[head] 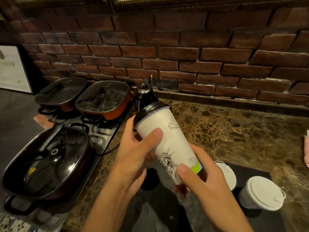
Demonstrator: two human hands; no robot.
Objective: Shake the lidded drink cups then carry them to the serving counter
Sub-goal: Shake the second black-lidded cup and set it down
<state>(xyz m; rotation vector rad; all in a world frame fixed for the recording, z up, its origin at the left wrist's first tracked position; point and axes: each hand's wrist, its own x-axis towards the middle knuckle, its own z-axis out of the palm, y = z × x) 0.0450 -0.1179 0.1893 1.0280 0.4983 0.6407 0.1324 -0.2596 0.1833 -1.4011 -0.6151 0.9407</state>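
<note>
I hold a tall white paper cup with a black lid and line drawings, tilted with its lid toward the upper left, above the brown marble counter. My left hand grips its upper half, fingers reaching the lid. My right hand wraps its base. Two shorter cups with white lids stand on a black tray at the lower right: one in full view, the other partly hidden behind my right hand.
Three lidded electric pans sit at the left: two at the back and one near me. A black kettle stands by the brick wall. A pink cloth lies at the right edge.
</note>
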